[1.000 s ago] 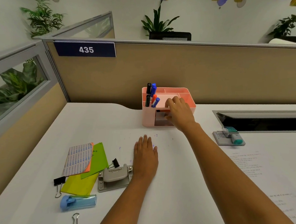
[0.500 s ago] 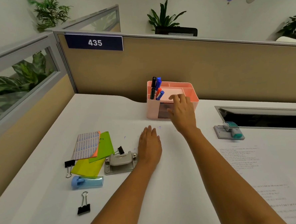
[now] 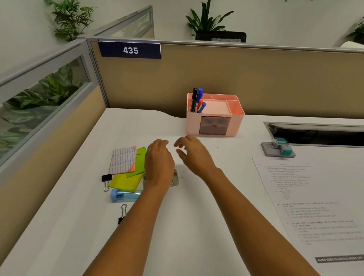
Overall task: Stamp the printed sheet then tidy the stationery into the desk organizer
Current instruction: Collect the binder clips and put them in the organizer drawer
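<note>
Head view, left hand (image 3: 159, 160) covering hole punch (image 3: 175, 178)

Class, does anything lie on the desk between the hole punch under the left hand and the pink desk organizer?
Nothing on the desk does. The hole punch, mostly covered by the left hand, has bare white surface up to the pink desk organizer. Only the right hand hovers over that stretch.

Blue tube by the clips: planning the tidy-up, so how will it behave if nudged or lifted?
The blue tube lies on its side and looks round, so it probably rolls. Its translucent plastic body suggests it is light and rigid.
</note>
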The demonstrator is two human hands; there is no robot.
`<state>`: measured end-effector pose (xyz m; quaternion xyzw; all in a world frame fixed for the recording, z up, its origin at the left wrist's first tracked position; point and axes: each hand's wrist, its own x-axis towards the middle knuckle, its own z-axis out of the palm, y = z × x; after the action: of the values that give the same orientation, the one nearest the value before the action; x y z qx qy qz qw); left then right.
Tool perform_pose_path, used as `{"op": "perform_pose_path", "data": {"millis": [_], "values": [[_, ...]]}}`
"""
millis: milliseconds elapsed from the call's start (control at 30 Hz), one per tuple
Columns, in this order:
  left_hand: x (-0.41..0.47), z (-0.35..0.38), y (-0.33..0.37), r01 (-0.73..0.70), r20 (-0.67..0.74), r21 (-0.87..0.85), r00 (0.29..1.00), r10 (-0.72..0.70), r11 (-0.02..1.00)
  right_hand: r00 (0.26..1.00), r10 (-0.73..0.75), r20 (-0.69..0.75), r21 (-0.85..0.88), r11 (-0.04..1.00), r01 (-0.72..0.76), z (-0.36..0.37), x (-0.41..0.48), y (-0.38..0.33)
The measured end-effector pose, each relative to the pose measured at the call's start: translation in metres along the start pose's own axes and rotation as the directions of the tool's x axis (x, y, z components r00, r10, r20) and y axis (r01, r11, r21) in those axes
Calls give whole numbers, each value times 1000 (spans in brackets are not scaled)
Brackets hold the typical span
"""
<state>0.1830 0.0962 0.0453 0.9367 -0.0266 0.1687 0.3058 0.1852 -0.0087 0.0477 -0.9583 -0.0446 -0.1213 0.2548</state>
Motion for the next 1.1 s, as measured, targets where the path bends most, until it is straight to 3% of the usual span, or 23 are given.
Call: {"op": "perform_pose_path", "data": {"millis": [100,300,533,767,967,1033,1100], "values": [[3,-17,-18,60,-29,-18,998,-61,998,988,-58,141,-23,998,62,13,3,-16],[5,-42,-63,203,-40,52,979,-201,978,935,-23,354,-128,989,73,35,14,-28],[-3,-53,-104,432,27,164,897,-442,887,913,9,408,-173,983,68,45,23,-31],[-4,-55,-115,487,28,134,869,-494,863,931,38,362,-167,986,24,49,26,-32],[-2,-56,-122,512,8,-8,859,-512,859,949,105,296,-41,994,-97,50,24,-28],[-3,-58,-125,523,6,-80,852,-524,849,962,183,204,110,972,-208,48,22,-28],[-4,-62,-127,528,8,-136,847,-532,838,943,317,106,380,863,-333,42,18,-30]]}}
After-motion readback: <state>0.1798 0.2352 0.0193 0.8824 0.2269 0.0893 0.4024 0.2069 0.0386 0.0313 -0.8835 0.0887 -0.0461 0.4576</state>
